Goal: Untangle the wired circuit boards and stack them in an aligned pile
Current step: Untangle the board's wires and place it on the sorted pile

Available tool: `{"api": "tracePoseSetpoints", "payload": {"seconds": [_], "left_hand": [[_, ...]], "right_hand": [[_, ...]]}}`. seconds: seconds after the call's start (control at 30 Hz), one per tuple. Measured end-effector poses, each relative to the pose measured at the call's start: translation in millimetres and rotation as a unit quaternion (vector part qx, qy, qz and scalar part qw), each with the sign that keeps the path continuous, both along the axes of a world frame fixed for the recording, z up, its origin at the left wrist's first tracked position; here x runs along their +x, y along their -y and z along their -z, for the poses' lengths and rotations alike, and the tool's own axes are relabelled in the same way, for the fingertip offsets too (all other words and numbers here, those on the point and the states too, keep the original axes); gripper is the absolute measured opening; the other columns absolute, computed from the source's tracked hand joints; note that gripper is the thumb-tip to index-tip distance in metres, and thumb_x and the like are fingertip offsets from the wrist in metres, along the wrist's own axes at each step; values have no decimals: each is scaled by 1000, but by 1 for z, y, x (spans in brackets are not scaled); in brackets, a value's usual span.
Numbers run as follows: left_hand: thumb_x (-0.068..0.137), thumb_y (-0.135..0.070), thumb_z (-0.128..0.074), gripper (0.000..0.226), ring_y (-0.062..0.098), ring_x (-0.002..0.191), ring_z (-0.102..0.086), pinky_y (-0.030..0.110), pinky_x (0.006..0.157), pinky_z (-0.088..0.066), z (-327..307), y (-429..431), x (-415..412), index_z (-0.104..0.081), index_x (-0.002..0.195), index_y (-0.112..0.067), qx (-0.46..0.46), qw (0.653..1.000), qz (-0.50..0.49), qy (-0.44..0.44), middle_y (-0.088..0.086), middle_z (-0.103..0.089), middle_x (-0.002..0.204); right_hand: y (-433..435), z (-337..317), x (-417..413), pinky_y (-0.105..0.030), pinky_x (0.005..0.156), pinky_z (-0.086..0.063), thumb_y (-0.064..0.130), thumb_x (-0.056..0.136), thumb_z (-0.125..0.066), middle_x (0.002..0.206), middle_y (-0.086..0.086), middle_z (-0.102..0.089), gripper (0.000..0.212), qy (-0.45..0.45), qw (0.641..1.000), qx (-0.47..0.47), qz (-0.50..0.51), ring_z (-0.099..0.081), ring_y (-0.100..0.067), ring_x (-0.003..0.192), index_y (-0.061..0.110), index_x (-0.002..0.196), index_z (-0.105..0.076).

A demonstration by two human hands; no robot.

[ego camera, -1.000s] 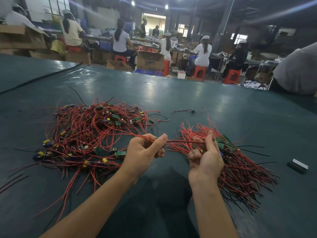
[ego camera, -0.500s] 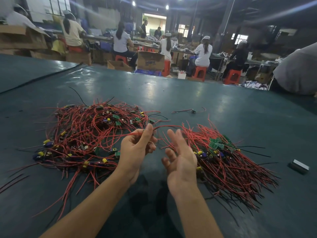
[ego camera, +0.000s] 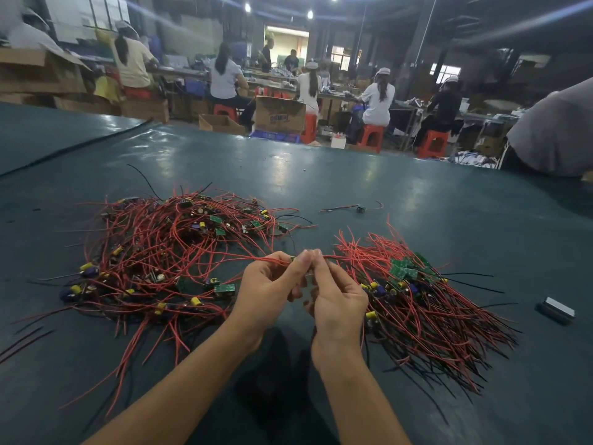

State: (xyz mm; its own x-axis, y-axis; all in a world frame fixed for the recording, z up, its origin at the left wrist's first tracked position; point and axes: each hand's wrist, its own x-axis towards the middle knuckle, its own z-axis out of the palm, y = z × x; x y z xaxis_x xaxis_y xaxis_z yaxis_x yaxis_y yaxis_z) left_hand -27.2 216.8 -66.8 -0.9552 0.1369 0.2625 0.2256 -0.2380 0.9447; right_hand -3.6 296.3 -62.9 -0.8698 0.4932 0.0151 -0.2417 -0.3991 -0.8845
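Two bare forearms reach over a dark green table (ego camera: 321,175) and meet near its middle. The left hand (ego camera: 268,285) and the right hand (ego camera: 338,298) touch at the fingertips. Each grip is closed to a pinch on the same red wire (ego camera: 258,259), and the remaining fingers of both hands curl loosely below. The wire runs leftward from the pinch into the tangled heap (ego camera: 167,248), and a short length leads rightward toward the neater pile (ego camera: 426,303). Whether a board hangs on the wire between the fingers cannot be told, since the fingertips cover that spot. The tangled heap lies left of the hands: red wires loop across one another, with small green circuit boards (ego camera: 224,288) and yellow and blue parts scattered among them. The neater pile lies just right of the right hand. Its green boards cluster at the end nearest the hands, and its red and black wires fan out roughly side by side toward the right. One single wired board (ego camera: 361,207) lies apart, farther back on the table. A small grey block (ego camera: 556,311) rests at the far right, and loose black wires (ego camera: 24,342) lie at the left edge. Beyond the table, people sit on red stools (ego camera: 370,134) near a cardboard box (ego camera: 279,114).
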Motion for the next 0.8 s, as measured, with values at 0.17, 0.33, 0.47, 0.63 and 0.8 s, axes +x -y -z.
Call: {"api": "tracePoseSetpoints", "payload": {"seconds": [0.17,0.33,0.47,0.63,0.8], "left_hand": [[73,-45,-68,31,9,47,-48,16,50,-42,-1,4,-5,-60,61,-17,10,1000,-21,14,0,-56,53],[76,-45,-67,26,8,51,-52,16,53,-45,-1,4,-4,-67,59,-26,-20,1000,6,-7,-2,-60,55],[74,-47,-68,29,9,51,-52,17,53,-45,-2,5,-3,-64,58,-22,-16,1000,-3,-4,0,-62,57],[73,-48,-64,31,10,48,-52,18,50,-43,-2,8,-5,-67,61,-19,-24,1000,3,-5,1,-62,55],[82,-41,-58,32,7,45,-54,15,48,-43,-1,9,-8,-66,61,-18,-78,995,-8,-68,-3,-60,49]], "right_hand": [[-29,-7,-6,-17,36,-29,18,81,-79,45,9,-45,30,67,988,-103,93,-31,-4,36,18,53,-69],[-45,-12,-6,-18,35,-22,12,85,-74,44,7,-45,37,11,983,-144,110,-28,-5,35,17,50,-64],[-42,-11,-7,-19,37,-23,17,87,-74,48,7,-46,37,2,984,-131,118,-29,-5,37,19,51,-65],[-14,-4,-2,-20,39,-32,33,90,-69,49,6,-48,35,11,999,43,27,-37,-5,40,19,58,-71],[-3,0,3,-12,42,-37,32,98,-56,46,10,-54,44,-2,989,142,-48,-45,0,40,20,60,-75]]}}
